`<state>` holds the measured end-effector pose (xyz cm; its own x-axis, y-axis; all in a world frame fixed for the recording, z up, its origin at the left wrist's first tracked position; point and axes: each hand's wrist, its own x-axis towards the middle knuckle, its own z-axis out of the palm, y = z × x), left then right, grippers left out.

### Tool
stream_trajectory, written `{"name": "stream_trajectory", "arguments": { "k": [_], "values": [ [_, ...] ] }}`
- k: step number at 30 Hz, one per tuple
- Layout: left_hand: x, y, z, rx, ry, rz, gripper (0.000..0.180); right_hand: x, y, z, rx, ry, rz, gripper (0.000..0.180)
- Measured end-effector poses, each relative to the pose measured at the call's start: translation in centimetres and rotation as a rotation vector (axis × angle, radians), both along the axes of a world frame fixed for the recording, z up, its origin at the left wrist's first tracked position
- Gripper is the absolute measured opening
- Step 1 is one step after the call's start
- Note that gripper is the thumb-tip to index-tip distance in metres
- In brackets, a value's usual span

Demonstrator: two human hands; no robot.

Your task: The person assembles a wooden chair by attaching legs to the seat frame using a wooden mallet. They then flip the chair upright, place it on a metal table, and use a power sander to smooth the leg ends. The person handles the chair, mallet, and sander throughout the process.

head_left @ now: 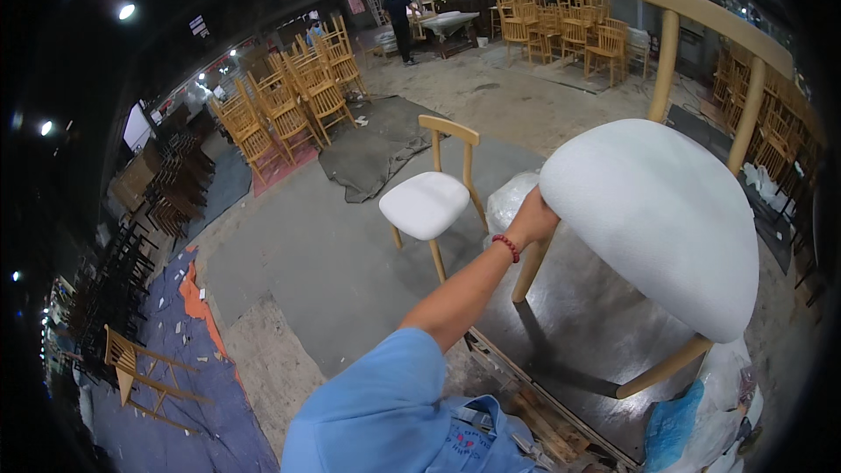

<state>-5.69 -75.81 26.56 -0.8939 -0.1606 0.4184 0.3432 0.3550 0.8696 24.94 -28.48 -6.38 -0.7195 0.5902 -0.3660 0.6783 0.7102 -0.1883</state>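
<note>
Item: white-cushioned wooden chair [653,219], at 3 o'clock, standing on a dark desk [578,333]. Left hand [532,221] grip closed on the seat's front edge; right hand unseen. Second chair [431,201] at 12 o'clock. Risk: one-handed hold may let it tip off the desk edge.
</note>
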Motion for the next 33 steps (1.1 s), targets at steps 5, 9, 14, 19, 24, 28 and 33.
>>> {"name": "stream_trajectory", "arguments": {
  "k": [5, 9, 14, 19, 24, 28, 33],
  "values": [
    [-0.4, 1.1, 2.0, -0.155, 0.035, 0.056, 0.030, -1.7, 3.9, 2.7, -0.142, -0.186, 0.347, 0.062],
    [0.9, 0.9, 1.3, -0.047, 0.028, 0.115, 0.022, -15.6, 5.2, 16.8, -0.792, 0.550, 0.364, 0.056],
    [-1.4, 5.1, 1.2, 0.083, 0.292, 0.105, 0.025, -26.3, 0.1, 29.5, -0.512, 1.161, 0.480, 0.037],
    [-4.0, 4.5, 1.0, 0.035, 0.176, 0.092, 0.026, -30.8, -1.7, 29.6, -0.602, 1.417, 0.308, 0.033],
    [-4.0, 5.7, -0.5, 0.191, 0.277, 0.222, 0.023, -31.1, -0.5, 27.5, -0.532, 1.381, 0.226, 0.039],
    [-1.8, 4.8, -0.7, 0.194, 0.259, 0.224, 0.022, -28.5, -2.3, 27.3, -0.369, 1.516, 0.238, 0.035],
    [4.0, 3.0, -2.0, 0.245, 0.315, 0.087, 0.037, -22.1, -2.5, 25.4, -0.223, 1.413, 0.204, 0.048]
  ]
}}
